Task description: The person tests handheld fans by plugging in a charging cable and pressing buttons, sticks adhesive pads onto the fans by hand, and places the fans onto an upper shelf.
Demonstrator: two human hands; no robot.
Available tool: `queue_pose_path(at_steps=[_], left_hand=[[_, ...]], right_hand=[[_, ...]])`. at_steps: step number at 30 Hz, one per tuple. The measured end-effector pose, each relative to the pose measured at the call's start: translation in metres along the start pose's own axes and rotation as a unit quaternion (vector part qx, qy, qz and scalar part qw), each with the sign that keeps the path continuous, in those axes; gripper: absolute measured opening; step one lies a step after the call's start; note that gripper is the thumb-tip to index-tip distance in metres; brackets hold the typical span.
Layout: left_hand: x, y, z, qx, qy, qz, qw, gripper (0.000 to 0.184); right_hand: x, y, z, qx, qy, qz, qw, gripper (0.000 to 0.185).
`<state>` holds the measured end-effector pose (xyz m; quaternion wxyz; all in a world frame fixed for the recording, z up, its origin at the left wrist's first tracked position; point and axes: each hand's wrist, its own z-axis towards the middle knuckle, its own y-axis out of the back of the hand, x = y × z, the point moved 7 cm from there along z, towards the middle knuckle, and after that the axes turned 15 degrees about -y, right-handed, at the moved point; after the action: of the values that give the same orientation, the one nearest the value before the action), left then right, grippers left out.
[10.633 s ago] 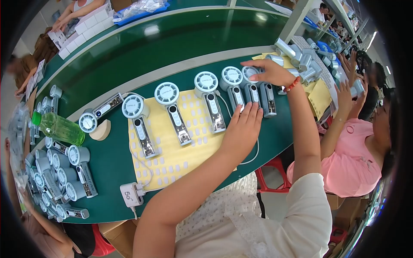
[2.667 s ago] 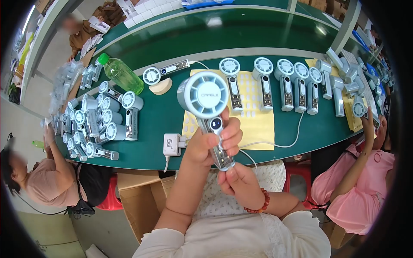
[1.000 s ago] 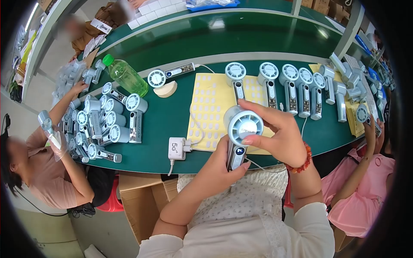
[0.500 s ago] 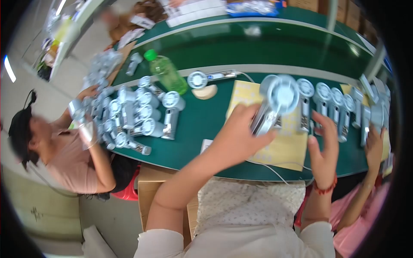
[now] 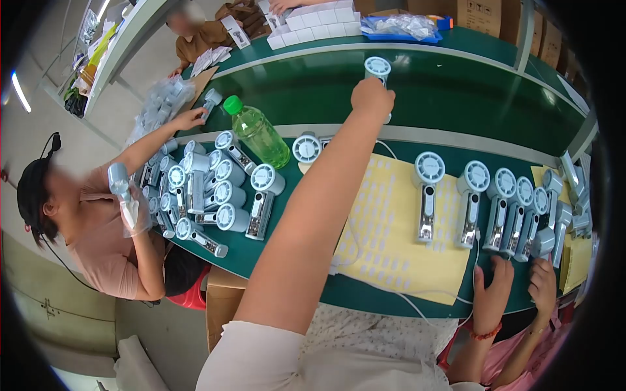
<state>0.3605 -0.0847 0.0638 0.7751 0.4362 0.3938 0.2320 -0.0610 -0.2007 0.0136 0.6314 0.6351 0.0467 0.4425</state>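
My left hand, at the end of an outstretched arm, is closed around a light-blue handheld fan over the green surface beyond the table's ledge. The fan's round head points up; its handle is mostly hidden by my fingers. My right hand rests near the front edge of the table, thumb and fingers apart, holding nothing that I can see. Beside it runs a white cable. Past my right fingertips lie several fans with chrome handles in a row, one of them a fan on the yellow sticker sheet.
A green bottle stands by a pile of fans on the left. The co-worker there holds a fan and reaches for another. Another person's hand is close to my right hand. White boxes and a blue tray sit behind.
My left hand has carried its fan forward, from above the yellow sheet to over the far green surface. My right hand has come down toward the table's edge. The left co-worker's arm has reached out.
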Motion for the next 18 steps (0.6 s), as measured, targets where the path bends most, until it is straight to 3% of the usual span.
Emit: queue_pose_path(at_steps=[3, 5, 8, 11, 14, 17, 18], left_hand=[[0.016, -0.027, 0.021, 0.019, 0.014, 0.012, 1.000, 0.033], [0.032, -0.048, 0.032, 0.026, 0.026, 0.030, 0.999, 0.033], [0.049, -0.067, 0.037, 0.068, 0.050, 0.034, 0.996, 0.021], [0.074, -0.088, 0.046, 0.018, 0.032, 0.083, 0.996, 0.039], [0.039, -0.049, 0.014, -0.023, 0.036, 0.087, 0.995, 0.049], [-0.009, -0.021, -0.017, -0.077, -0.097, 0.101, 0.987, 0.056], [-0.021, -0.018, -0.028, -0.056, -0.119, 0.079, 0.988, 0.056]], right_hand=[[0.001, -0.005, 0.003, -0.012, 0.009, -0.006, 1.000, 0.028], [-0.003, -0.007, 0.006, 0.012, -0.040, 0.006, 0.999, 0.026], [-0.008, -0.012, 0.007, 0.012, -0.038, 0.014, 0.999, 0.025], [0.012, -0.009, 0.007, 0.035, -0.004, 0.017, 0.999, 0.023], [0.023, -0.009, 0.006, 0.055, 0.030, 0.007, 0.998, 0.021], [0.018, -0.012, 0.004, 0.042, 0.054, 0.020, 0.997, 0.019], [0.016, -0.013, 0.004, 0.033, 0.060, 0.030, 0.997, 0.018]])
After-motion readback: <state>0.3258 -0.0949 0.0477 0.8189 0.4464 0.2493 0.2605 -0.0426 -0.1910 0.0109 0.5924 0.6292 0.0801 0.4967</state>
